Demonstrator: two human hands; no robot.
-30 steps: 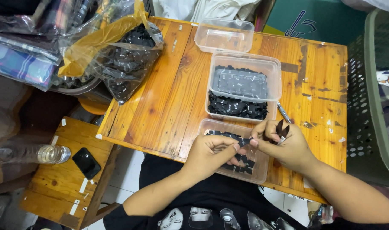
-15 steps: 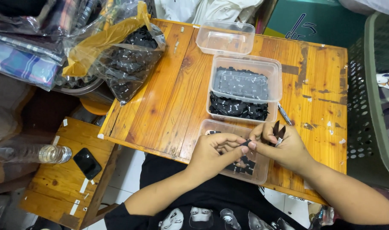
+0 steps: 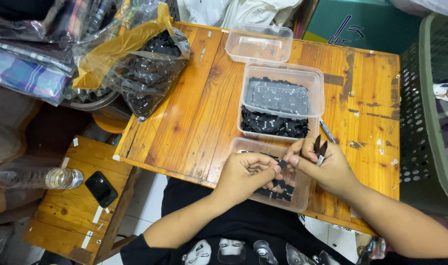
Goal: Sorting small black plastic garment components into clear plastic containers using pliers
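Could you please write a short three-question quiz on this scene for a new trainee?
1. True or false: the right hand holds small black snips.
2. Which container sits directly under both hands? A) the empty clear tub at the table's far edge B) the clear tub at the near edge C) the grey basket
3. What do the left hand and right hand pinch between them?

Key: 1 true. 2 B. 3 a small black piece.
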